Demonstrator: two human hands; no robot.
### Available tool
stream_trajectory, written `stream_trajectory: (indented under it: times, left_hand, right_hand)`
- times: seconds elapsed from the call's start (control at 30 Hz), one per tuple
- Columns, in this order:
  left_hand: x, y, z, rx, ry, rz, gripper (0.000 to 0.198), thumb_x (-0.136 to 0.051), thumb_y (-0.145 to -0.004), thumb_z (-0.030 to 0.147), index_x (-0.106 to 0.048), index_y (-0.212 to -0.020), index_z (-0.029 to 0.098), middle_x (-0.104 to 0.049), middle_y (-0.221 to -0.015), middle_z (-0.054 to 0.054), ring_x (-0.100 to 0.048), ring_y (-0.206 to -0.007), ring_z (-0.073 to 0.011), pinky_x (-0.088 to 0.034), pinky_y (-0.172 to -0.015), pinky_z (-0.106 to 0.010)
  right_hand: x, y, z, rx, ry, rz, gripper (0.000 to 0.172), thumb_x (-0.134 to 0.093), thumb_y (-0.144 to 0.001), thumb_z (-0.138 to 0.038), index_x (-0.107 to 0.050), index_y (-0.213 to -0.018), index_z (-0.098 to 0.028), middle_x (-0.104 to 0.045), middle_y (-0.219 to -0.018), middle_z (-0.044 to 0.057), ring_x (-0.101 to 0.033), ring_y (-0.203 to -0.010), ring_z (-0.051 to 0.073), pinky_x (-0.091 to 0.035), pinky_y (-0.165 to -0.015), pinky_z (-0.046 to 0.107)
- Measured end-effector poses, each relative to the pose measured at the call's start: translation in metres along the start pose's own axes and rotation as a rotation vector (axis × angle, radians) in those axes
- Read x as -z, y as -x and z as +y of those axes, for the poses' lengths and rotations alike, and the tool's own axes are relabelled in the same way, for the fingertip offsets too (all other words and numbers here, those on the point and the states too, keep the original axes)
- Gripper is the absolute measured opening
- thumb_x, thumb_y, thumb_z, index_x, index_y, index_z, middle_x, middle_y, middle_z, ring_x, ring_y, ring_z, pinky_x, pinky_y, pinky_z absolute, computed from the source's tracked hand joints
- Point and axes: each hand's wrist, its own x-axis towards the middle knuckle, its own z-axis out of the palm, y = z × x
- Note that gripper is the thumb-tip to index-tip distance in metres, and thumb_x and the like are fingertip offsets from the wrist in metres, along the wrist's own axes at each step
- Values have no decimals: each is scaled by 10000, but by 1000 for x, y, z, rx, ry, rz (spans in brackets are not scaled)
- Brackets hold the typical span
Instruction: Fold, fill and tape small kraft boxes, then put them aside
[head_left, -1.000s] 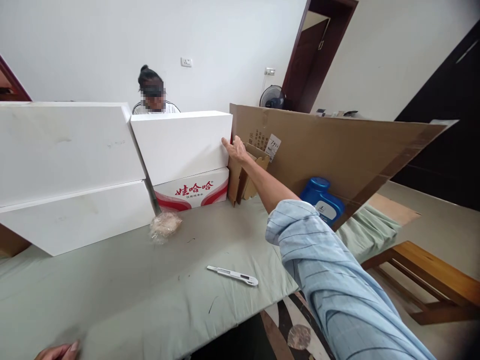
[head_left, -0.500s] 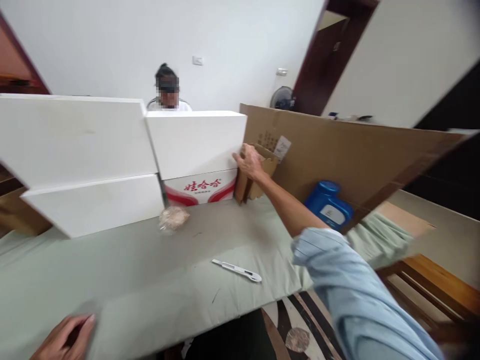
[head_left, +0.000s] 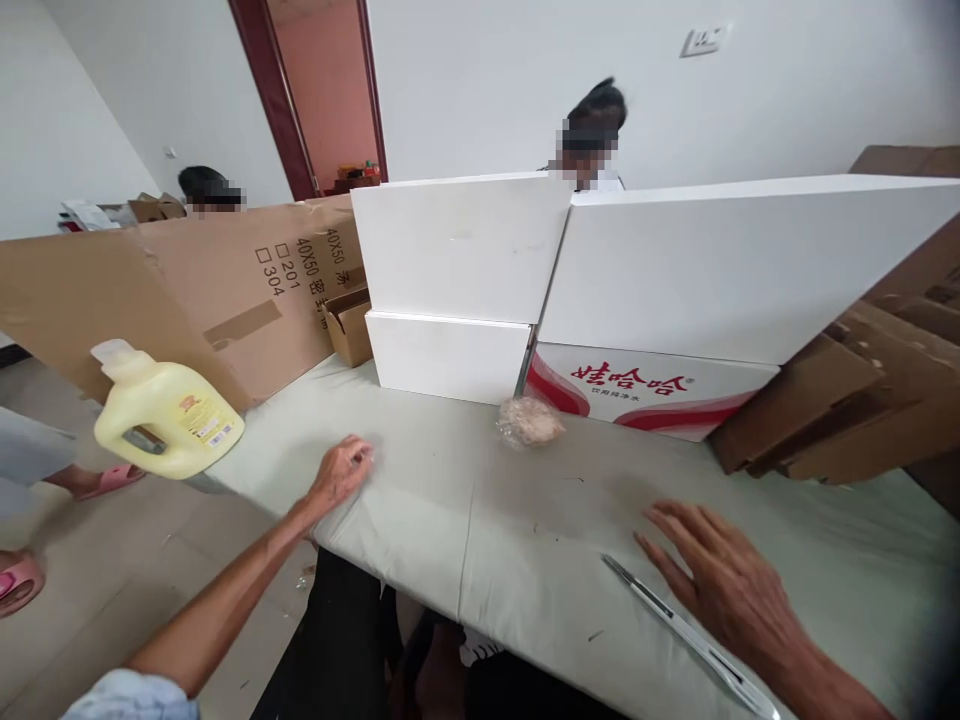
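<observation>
Starting at the left, there's the yellow jug [head_left: 169,418], a printed cardboard panel [head_left: 217,290] behind it. Next, the left hand [head_left: 343,475] at the near edge of the surface [head_left: 420,490], fingers curled; whether around anything, I can't tell! Far centre, stacked white boxes [head_left: 457,250], a plastic-wrapped bundle [head_left: 531,422] at their foot. Over right, near side, lies the white cutter [head_left: 679,622], and just beside it the right hand [head_left: 724,570], fingers loosely apart. Far right, brown cardboard [head_left: 847,390].
</observation>
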Motion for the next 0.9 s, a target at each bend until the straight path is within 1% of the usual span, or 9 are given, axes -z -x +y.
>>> stream_trajectory:
  times: [0.07,0.17,0.27,0.37,0.47,0.6,0.67,0.77,0.9]
  left_hand:
    - [24,-46,-14,59,-56,58,265,-668,-848,260,-785,-1064,161,-787,-1104,-100,-755,-824,-205,-602,-789,-313]
    - [59,-120,-28,142,-158,166,438,-698,-878,234,-723,-1293,98,-704,-1394,-189,-769,-940,-240,-604,-908,-377]
    - [83,-180,-28,146,-235,202,563,-730,-940,256,-616,-1435,13,-552,-1617,-243,-729,-1194,-259,-559,-1032,-342]
    - [97,-217,-20,89,-293,168,605,-660,-1038,334,-536,-1353,-167,-464,-1658,-292,-567,-1444,-272,-443,-1167,-323]
    - [105,-232,-13,82,-358,140,588,-624,-1064,376,-555,-1169,-199,-482,-1613,-294,-489,-1531,-325,-380,-1229,-365]
    - [111,-237,-8,124,-429,132,587,-641,-1074,403,-583,-1111,-180,-443,-1611,-276,-425,-1558,-465,-372,-1225,-567]
    - [110,-238,-5,126,-496,123,582,-639,-1088,417,-600,-1120,-163,-422,-1627,-271,-378,-1573,-491,-365,-1211,-625]
    - [105,-238,-2,100,-592,46,564,-533,-1140,409,-594,-1152,-152,-504,-1581,-230,-412,-1560,-445,-383,-1197,-597]
    - [106,-229,0,85,-621,-43,498,-523,-1137,399,-637,-1176,-84,-702,-1358,-158,-639,-1342,-296,-477,-1108,-422]
  right_hand:
    - [-10,40,-5,-13,42,-19,416,-502,-1063,-624,-752,-1231,-338,-785,-1172,146,-770,-1018,366,-658,-829,540]
    - [-21,84,-2,-51,54,-27,455,-450,-1073,-638,-737,-1255,-335,-784,-1178,131,-780,-1028,359,-674,-844,538]
    - [-27,106,3,-79,47,-29,445,-429,-1066,-622,-760,-1211,-363,-789,-1194,121,-789,-1032,356,-679,-860,552]
    - [-24,111,3,-98,31,-58,418,-434,-1054,-612,-787,-1139,-404,-798,-1186,111,-797,-1025,358,-686,-849,560]
    - [-11,111,3,-137,8,-113,355,-488,-1043,-614,-798,-1102,-452,-802,-1167,111,-797,-1026,352,-689,-841,525]
    - [5,108,15,-165,41,-184,388,-485,-1091,-569,-800,-1102,-343,-798,-1145,113,-783,-1027,311,-657,-904,472]
    - [8,105,26,-164,94,-164,432,-446,-1118,-566,-791,-1073,-310,-796,-1092,113,-774,-996,296,-632,-886,447]
    - [8,99,39,-169,171,-132,482,-401,-1145,-566,-769,-1029,-276,-784,-1039,112,-757,-950,286,-600,-869,431]
    - [9,91,44,-141,227,-121,481,-388,-1170,-521,-753,-1048,-232,-765,-1023,115,-731,-921,266,-572,-877,402]
